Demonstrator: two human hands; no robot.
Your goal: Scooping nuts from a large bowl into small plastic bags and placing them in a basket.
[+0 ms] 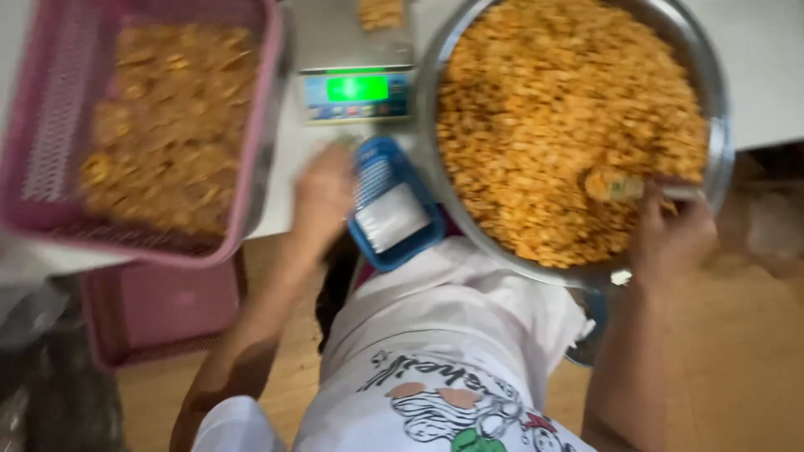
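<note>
The right hand (670, 230) is closed around the handle of a scoop (624, 186) dug into the orange snack pieces (561, 117) heaped in the big metal bowl (716, 125), while the left hand (322, 197) rests against a small blue basket (389, 205) at the worktop (766, 67) edge; its grip seems loosely curled, though blur leaves that unsure. The bowl overhangs the edge (over the lap), so a hard scoop could tip it or spill pieces. A pale packet (392, 218) lies in the basket, and the scale (356, 88) has a green display.
</note>
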